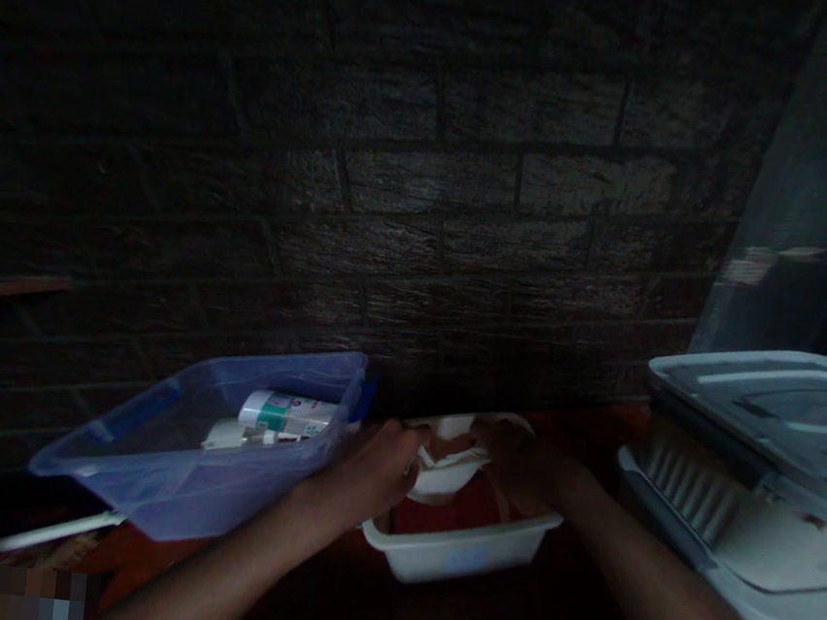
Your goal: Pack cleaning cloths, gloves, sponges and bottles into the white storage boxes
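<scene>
Both my hands reach into a small white plastic tub [459, 553] on the floor in front of a dark brick wall. My left hand [375, 472] is curled on a white folded item [446, 469], cloth or paper, that lies across the tub. My right hand [519, 466] grips the same white item from the other side. The scene is very dark, so the fingers show only in part. Something reddish lies inside the tub under the white item.
A clear blue plastic bin [170, 482] stands tilted at the left, holding a white and green tube or bottle [287, 413]. A large grey-white container with a lid [755, 479] stands at the right. The floor is reddish.
</scene>
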Tool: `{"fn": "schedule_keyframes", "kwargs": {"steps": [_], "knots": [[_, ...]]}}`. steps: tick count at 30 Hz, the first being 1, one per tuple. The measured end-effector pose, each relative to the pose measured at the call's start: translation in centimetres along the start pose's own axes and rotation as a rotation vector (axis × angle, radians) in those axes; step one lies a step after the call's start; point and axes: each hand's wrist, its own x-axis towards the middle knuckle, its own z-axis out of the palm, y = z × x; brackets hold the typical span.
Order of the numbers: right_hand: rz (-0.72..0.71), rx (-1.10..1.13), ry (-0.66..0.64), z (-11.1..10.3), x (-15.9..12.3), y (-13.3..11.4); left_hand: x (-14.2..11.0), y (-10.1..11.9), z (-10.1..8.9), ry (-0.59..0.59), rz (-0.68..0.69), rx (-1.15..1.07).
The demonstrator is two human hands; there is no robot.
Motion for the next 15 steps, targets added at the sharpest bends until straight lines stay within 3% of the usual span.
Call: {"fn": "schedule_keyframes", "kwargs": {"steps": [4, 8, 12, 15], "knots": [[0.011, -0.067, -0.038, -0.1, 0.8, -0.9, 0.6, 1.1, 0.3, -0.138, -0.026, 0.094], [-0.038, -0.090, -0.089, 0.0, 0.8, -0.8, 0.3, 1.8, -0.5, -0.124, 0.070, 0.192], [-0.064, -0.084, -0.059, -0.6, 0.0, -0.6, -0.2, 2.4, -1.6, -0.070, 0.134, 0.194], [-0.029, -0.104, -0.063, -1.2, -0.4, -1.0, 0.2, 2.6, -1.0, -0.195, 0.145, 0.153]]}}
